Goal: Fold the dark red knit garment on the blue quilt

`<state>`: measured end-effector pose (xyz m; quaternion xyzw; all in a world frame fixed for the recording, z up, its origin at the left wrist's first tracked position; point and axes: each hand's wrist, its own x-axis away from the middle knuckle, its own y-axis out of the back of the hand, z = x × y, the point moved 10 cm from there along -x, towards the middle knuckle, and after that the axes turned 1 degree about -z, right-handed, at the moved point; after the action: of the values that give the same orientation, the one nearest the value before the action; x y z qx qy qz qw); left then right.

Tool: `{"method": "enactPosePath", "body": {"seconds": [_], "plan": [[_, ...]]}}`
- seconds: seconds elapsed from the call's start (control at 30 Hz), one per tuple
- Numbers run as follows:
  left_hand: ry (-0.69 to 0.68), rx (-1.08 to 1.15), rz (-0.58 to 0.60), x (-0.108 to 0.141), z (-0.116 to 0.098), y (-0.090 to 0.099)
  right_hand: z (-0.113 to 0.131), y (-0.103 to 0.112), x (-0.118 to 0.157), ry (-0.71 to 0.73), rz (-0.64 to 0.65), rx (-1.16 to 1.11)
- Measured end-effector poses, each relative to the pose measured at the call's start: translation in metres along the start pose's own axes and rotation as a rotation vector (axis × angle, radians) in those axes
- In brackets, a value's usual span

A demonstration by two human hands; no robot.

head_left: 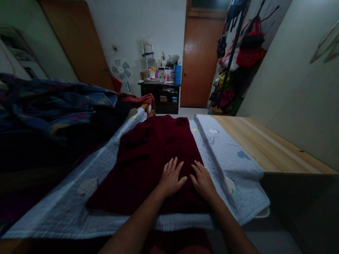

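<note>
A dark red garment (148,158) lies spread over a pale blue quilted cover (233,158), with soft folds on its left part. My left hand (171,178) rests flat on the cloth near its middle, fingers stretched apart. Close beside it, my right hand (202,179) lies on the garment's right edge, its fingers also spread. Neither hand grips anything. The exact kind of garment is hard to make out in the dim light.
To the left is a heap of dark and patterned clothes (58,106). A bare wooden board (254,141) runs along the right wall. Farther back stand a white fan (122,70), a dark cabinet (160,100), a wooden door (200,63) and a rack with hanging bags (249,53).
</note>
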<state>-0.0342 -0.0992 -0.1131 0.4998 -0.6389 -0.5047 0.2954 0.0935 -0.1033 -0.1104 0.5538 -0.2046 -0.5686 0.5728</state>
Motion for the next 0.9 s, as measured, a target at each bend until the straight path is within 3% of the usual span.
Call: {"method": "enactPosePath", "body": {"seconds": [0.27,0.53,0.9], "plan": [[-0.029,0.042,-0.043,0.002,-0.004,0.007,0.001,0.005,0.001,0.002,-0.046,-0.015],[-0.168,0.129,-0.194,0.010,-0.020,0.027,0.000,0.006,0.000,0.003,-0.054,-0.042],[-0.087,0.017,-0.045,0.018,-0.030,0.009,-0.002,-0.001,0.000,0.016,0.000,-0.057]]}}
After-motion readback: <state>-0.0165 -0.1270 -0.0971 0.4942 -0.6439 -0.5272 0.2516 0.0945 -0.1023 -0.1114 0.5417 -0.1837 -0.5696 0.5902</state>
